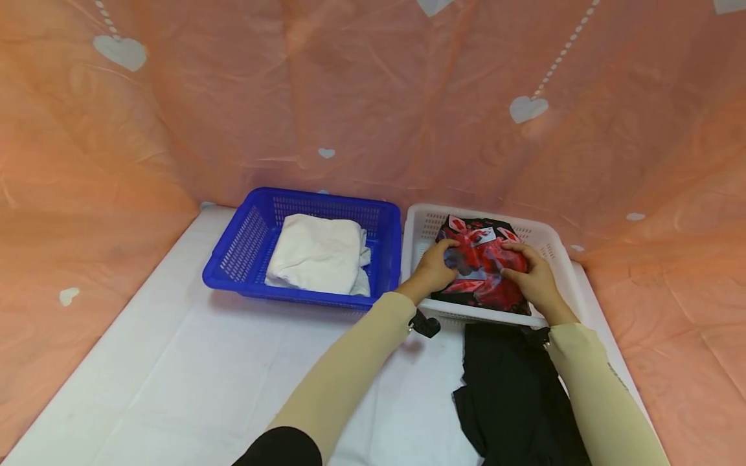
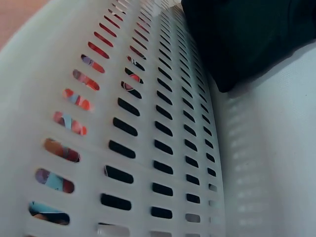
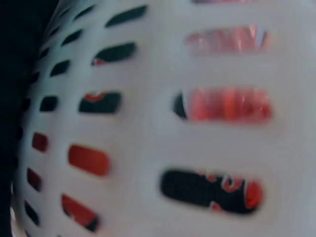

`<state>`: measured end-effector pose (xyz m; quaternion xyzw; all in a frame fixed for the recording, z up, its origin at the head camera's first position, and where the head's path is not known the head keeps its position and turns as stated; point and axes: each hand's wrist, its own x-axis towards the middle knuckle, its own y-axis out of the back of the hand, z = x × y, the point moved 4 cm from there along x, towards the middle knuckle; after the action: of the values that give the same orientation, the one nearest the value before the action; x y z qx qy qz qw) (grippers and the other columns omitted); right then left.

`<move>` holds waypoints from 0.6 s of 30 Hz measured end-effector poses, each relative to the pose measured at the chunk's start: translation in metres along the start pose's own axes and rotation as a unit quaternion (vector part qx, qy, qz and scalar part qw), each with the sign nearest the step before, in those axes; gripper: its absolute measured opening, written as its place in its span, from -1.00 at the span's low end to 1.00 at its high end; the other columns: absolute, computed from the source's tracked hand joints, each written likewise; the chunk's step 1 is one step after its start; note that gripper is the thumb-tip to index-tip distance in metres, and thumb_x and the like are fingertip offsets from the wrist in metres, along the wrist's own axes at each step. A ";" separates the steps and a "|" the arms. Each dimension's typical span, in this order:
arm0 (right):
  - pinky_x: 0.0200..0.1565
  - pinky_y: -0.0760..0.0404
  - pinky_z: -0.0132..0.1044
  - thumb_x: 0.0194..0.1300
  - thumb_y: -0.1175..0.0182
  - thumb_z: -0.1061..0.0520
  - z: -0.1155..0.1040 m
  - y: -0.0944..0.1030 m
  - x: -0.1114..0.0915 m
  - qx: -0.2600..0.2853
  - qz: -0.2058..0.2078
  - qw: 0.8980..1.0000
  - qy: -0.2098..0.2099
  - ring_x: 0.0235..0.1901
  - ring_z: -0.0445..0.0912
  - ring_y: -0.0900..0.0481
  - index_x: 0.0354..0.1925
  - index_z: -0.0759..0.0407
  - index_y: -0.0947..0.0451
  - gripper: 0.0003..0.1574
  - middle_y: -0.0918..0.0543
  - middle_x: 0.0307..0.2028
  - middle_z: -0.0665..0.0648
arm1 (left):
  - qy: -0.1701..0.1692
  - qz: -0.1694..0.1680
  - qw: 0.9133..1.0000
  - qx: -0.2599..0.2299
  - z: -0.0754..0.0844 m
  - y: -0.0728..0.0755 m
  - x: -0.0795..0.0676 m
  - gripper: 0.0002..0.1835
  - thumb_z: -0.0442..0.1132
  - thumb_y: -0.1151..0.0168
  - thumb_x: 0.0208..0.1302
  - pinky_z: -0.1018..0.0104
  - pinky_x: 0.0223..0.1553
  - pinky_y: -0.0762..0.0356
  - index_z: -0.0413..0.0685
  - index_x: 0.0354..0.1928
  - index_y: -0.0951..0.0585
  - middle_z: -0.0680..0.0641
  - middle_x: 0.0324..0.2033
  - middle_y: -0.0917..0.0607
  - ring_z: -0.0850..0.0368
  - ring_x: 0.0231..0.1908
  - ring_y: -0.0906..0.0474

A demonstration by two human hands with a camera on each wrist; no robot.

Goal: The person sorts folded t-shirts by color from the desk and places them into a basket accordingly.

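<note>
A red and black printed bundle (image 1: 486,265), with grey patches and a white label-like patch, lies in the white basket (image 1: 416,226). On its left side rest the fingers and thumb of my left hand (image 1: 434,268), spread apart. My right hand (image 1: 539,281) touches the right side, its thumb and fingers also apart on top. In both wrist views the perforated basket wall (image 2: 143,113) fills much of the picture and hides the hands. Red and black pieces of the bundle (image 3: 229,106) show through the slots.
Left of the white basket stands a blue basket (image 1: 233,275) holding folded white cloth (image 1: 317,252). Black cloth (image 1: 513,395) lies on the white table (image 1: 192,388) in front of the white basket, beside my right forearm. An orange curtain (image 1: 373,84) with hearts hangs behind.
</note>
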<state>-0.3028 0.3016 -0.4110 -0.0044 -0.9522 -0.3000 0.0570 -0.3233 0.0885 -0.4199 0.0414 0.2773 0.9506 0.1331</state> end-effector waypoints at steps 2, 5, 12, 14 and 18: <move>-0.30 -0.48 -0.60 0.28 -0.22 0.21 0.001 -0.001 0.000 -0.011 -0.004 1.000 0.001 0.03 0.10 -0.40 0.29 0.14 -0.33 -0.37 -0.33 0.30 0.38 | 0.013 -0.005 1.000 0.006 -0.001 -0.001 0.001 -0.28 -0.43 -0.34 0.03 0.34 -0.09 -0.45 0.10 0.29 -0.41 -0.13 0.16 -0.52 0.06 0.01 -0.47; -0.31 -0.46 -0.58 0.29 -0.21 0.21 0.002 -0.002 0.000 -0.024 -0.012 1.000 0.004 0.03 0.16 -0.41 0.30 0.13 -0.33 -0.38 -0.33 0.28 0.41 | 0.022 -0.011 1.000 0.010 -0.003 -0.003 0.002 -0.26 -0.44 -0.35 0.00 0.30 0.00 -0.48 0.08 0.29 -0.41 -0.13 0.18 -0.51 0.04 0.09 -0.47; -0.34 -0.50 -0.46 0.35 -0.17 0.17 0.005 -0.004 0.000 -0.060 -0.038 0.997 -0.006 -0.13 0.12 -0.48 0.32 0.14 -0.32 -0.40 -0.38 0.21 0.46 | 0.053 -0.020 0.998 0.013 -0.006 -0.004 0.001 -0.28 -0.39 -0.40 0.00 0.25 0.03 -0.51 0.11 0.27 -0.43 -0.10 0.21 -0.51 0.04 0.13 -0.47; -0.37 -0.54 -0.42 0.36 -0.16 0.15 0.006 -0.005 -0.001 -0.066 -0.046 0.997 -0.018 -0.18 0.09 -0.51 0.33 0.14 -0.31 -0.40 -0.39 0.19 0.47 | 0.064 -0.025 0.998 0.014 -0.007 -0.005 0.000 -0.29 -0.38 -0.40 0.02 0.25 0.00 -0.52 0.11 0.27 -0.44 -0.10 0.22 -0.51 0.05 0.11 -0.48; -0.38 -0.56 -0.33 0.36 -0.15 0.15 0.007 -0.005 -0.003 -0.083 -0.062 0.994 -0.036 -0.23 0.09 -0.55 0.35 0.16 -0.28 -0.37 -0.42 0.12 0.50 | 0.095 -0.029 0.995 0.008 -0.007 -0.005 -0.002 -0.32 -0.37 -0.40 0.03 0.27 -0.05 -0.52 0.08 0.26 -0.45 -0.09 0.21 -0.53 0.06 0.06 -0.48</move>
<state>-0.3009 0.3018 -0.4202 0.0395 -0.9237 -0.3810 0.0032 -0.3207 0.0885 -0.4285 -0.0557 0.2975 0.9437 0.1333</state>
